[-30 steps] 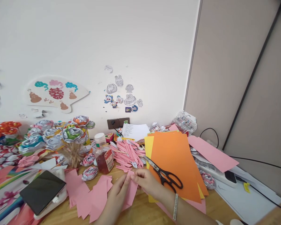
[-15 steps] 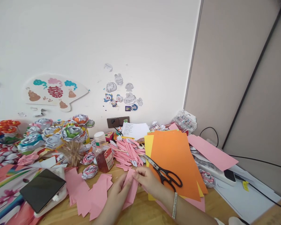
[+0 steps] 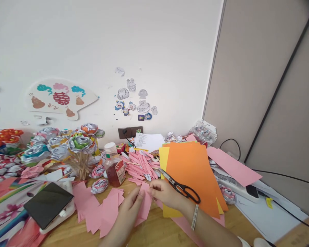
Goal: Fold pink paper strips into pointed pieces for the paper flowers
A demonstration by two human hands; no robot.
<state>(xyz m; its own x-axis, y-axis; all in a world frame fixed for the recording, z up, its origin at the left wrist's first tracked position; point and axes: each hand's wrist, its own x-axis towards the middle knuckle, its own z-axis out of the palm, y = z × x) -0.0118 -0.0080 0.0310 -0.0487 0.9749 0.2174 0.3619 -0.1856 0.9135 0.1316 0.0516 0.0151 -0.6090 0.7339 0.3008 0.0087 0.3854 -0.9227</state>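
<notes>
Between my two hands is a small pink paper piece (image 3: pixel 144 207), its top pointing away from me. My left hand (image 3: pixel 133 203) pinches its left side, with the thumb lying on the paper. The fingers of my right hand (image 3: pixel 163 192) are curled closed at its upper right edge. Just beyond my right hand, black-handled scissors (image 3: pixel 183 189) rest on orange paper sheets (image 3: pixel 193 171). Cut pink paper pieces (image 3: pixel 109 209) lie overlapping to the left of my left hand. A heap of narrow folded pink strips (image 3: pixel 141 163) sits just past my fingertips.
A bottle of reddish liquid (image 3: pixel 115 173) stands left of the strips. Paper flowers on sticks (image 3: pixel 79 147) crowd the back left, behind a dark tablet-like device (image 3: pixel 48 205). To the right are a long pink sheet (image 3: pixel 234 166), a white power strip (image 3: pixel 243 193) and cables.
My right fingers have shifted slightly right along the paper's upper edge, and the thumb has drawn back from my left thumb. The view has tilted a little.
</notes>
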